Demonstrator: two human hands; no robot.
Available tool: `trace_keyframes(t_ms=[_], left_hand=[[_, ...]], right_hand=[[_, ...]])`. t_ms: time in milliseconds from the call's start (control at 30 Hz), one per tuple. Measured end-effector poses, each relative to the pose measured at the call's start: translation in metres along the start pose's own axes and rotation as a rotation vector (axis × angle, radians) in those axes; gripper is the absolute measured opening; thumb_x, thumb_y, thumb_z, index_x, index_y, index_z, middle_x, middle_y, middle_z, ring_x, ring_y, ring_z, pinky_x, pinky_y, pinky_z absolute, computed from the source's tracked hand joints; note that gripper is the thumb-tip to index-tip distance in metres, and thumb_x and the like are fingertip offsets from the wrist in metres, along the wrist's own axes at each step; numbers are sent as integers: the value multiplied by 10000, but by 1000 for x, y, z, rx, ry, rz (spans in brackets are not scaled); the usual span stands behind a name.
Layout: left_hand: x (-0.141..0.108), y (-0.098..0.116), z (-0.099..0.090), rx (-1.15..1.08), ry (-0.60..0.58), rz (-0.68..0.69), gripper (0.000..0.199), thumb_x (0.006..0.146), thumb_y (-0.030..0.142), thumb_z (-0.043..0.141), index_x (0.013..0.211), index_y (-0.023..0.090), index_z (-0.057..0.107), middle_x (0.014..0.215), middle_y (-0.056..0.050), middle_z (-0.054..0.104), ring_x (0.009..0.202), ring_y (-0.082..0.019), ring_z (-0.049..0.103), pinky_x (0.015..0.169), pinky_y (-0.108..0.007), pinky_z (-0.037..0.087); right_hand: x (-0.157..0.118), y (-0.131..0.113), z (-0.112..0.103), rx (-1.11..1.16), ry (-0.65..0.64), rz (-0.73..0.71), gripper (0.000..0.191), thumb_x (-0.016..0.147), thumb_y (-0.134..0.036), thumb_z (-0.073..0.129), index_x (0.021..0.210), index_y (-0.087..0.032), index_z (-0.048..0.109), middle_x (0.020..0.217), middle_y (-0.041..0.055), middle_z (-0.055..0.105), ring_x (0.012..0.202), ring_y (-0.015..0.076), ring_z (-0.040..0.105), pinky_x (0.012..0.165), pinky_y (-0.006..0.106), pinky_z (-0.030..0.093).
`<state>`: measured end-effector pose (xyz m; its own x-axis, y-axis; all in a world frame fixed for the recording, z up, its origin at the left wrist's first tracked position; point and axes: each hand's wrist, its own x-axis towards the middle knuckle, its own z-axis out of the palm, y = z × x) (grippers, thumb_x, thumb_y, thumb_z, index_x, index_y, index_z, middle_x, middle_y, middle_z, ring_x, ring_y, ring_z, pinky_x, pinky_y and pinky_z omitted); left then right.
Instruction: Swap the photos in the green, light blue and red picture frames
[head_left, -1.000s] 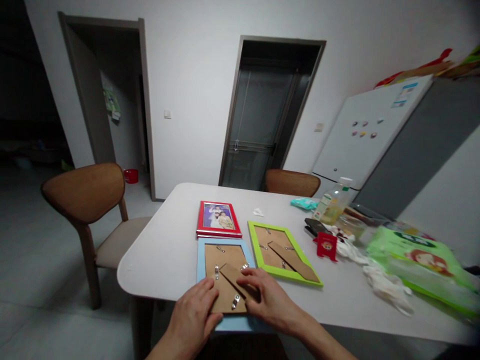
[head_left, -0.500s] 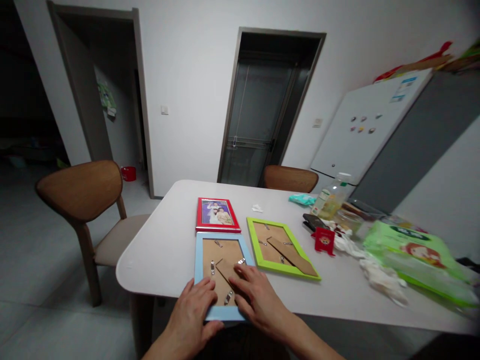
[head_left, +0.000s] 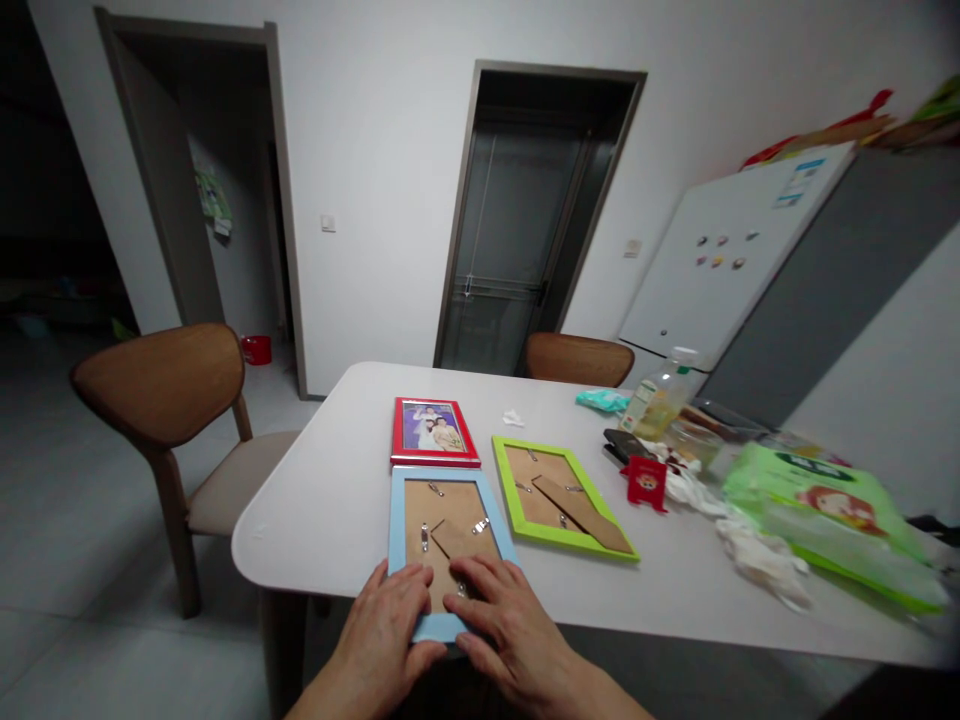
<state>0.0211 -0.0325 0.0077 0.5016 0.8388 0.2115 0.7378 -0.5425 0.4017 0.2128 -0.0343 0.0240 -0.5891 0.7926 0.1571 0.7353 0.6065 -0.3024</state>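
A light blue picture frame (head_left: 399, 500) lies face down at the table's near edge, its brown backboard, metal clips and stand showing. My left hand (head_left: 386, 620) grips its near left corner, fingers over the border and thumb at the front edge. My right hand (head_left: 514, 625) has its fingers apart over the near right part, fingertips on the backboard by the lowest clip, which is partly covered. A green picture frame (head_left: 517, 505) lies face down to the right, with its stand slanting across the back. Beyond the blue one, a red picture frame (head_left: 435, 461) lies photo side up.
To the right are a small red stand-like piece (head_left: 646, 482), a dark phone-like object (head_left: 626, 446), crumpled tissues (head_left: 761, 562), a bottle (head_left: 660, 400) and a green tissue pack (head_left: 832, 500). A wooden chair (head_left: 161, 385) stands left of the white table (head_left: 315, 500).
My right hand has moved from the right-hand clip toward the near edge, down to the lowest clip. The right-hand clip is now uncovered. My left hand stays at the frame's left side.
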Motion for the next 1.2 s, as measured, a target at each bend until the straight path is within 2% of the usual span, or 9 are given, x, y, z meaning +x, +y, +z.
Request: trace_keyframes(t_ms=[100,200,300,367,633,867,967,1033,1200], left_hand=[[0,-2,2,0,13,9,408,636,218,638,1024,179,517,1160,-100,536,1092,-240,459,952,-495,297],[0,-5,5,10,14,23,381,627,211,642,990,184,528,1168,-100,530,1095,-249,457,948,-508,297],[1,-7,6,23,11,12,337,624,203,638,947,187,539,1161,-105,534,1091,-253,460,944,-513,302],[2,-7,7,23,11,16,333,632,208,629,951,184,534,1158,-110,536,1087,-252,464,943,-515,304],[2,-2,4,7,33,3,314,606,177,641,907,186,550,1141,-108,551,1078,-260,472,938,-512,310],[1,-3,3,-13,13,-10,295,603,193,634,889,188,561,1147,-102,547,1085,-263,464,940,-520,300],[1,-7,5,-6,3,6,391,606,210,634,983,173,535,1163,-118,531,1089,-263,459,941,-514,302],[2,-8,5,-4,1,13,437,606,209,631,1027,172,519,1160,-118,533,1089,-263,460,939,-515,303],[3,-4,2,-16,-4,4,534,604,191,623,1114,158,467,1153,-121,539,1079,-257,470,939,-504,305]], right_hand=[[7,9,-1,3,68,28,337,796,-319,407,1120,-265,482,1195,60,438,1072,207,370,892,364,288],[21,24,-1,-74,165,153,343,804,-274,384,1133,-213,463,1177,96,442,1050,213,384,868,363,305],[34,38,0,-178,180,273,260,807,-281,378,995,-185,530,1095,98,477,984,208,413,834,355,312],[38,42,1,-213,180,296,234,814,-288,367,897,-174,553,1012,90,501,925,195,429,809,339,315],[40,41,5,-233,195,247,231,817,-249,363,747,-148,558,832,70,526,835,176,426,768,309,303],[40,41,2,-270,200,244,216,804,-244,383,724,-157,564,790,67,535,816,183,425,755,322,294],[44,32,3,-229,228,237,164,788,-215,407,779,-169,565,844,64,536,844,187,418,753,318,298],[48,22,6,-156,229,173,163,790,-195,406,843,-184,559,899,53,531,864,178,414,756,303,304],[61,0,15,-50,140,64,182,817,-206,390,844,-192,570,863,38,538,860,160,420,748,281,316]])
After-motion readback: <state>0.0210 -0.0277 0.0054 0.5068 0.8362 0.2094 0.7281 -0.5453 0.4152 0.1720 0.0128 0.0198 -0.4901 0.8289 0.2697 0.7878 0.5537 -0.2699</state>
